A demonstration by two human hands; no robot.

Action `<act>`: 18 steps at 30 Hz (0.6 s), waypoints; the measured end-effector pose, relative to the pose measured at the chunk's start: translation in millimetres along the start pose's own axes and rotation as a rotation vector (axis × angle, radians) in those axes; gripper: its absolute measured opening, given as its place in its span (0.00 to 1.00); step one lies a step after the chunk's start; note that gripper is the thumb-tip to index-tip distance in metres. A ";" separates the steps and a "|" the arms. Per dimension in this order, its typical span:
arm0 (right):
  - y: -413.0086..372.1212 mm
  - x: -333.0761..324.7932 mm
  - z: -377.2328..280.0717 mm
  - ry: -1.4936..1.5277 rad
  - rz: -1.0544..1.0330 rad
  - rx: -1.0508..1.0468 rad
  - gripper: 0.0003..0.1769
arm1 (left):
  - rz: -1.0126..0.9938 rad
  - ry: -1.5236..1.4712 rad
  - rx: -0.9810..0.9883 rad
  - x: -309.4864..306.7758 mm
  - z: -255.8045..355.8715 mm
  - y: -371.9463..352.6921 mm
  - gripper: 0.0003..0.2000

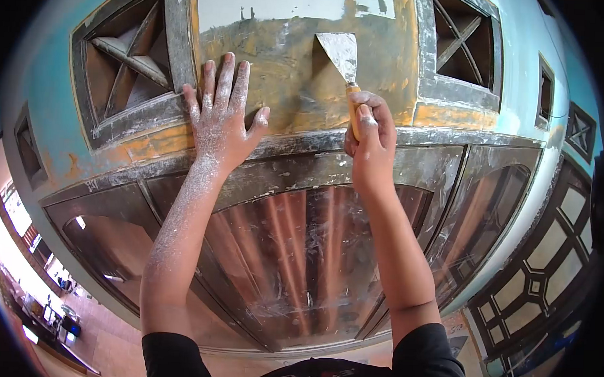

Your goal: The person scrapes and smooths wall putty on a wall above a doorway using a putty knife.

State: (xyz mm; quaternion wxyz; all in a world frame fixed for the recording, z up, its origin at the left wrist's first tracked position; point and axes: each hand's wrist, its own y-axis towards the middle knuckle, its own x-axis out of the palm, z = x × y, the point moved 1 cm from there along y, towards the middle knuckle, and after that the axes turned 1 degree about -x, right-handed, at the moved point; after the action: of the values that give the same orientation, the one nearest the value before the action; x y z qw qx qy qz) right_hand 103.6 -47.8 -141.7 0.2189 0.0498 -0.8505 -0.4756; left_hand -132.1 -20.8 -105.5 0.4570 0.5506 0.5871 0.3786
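Note:
My right hand (370, 134) grips the wooden handle of a putty knife (343, 54), its wide blade pointing up at the wall panel (273, 74). White smears cover the blade. That panel shows patchy grey-brown and orange below, with a white area (282, 2) along its top. Fingers spread, my left hand (223, 116) rests against the panel's lower left part, holding nothing. White dust coats that hand and its forearm. Whether the blade touches the surface I cannot tell.
Vent openings with crossed bars (130, 59) flank the panel, another vent (461, 41) being on the right. Below run dark-framed glass windows (293, 255) with reddish curtains behind. A panelled dark door (538, 270) stands at right. Tiled floor (110, 335) shows far below at left.

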 end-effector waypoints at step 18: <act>27.6 -19.5 -18.1 -0.015 0.058 -0.057 0.11 | 0.213 0.073 0.021 17.4 4.2 93.7 0.35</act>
State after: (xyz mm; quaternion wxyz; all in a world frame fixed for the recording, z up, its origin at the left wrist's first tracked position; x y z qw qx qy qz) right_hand 132.2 -41.3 -116.9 0.2275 0.0154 -0.8394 -0.4935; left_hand -99.6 6.2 -20.0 0.3867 0.6005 0.5453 0.4387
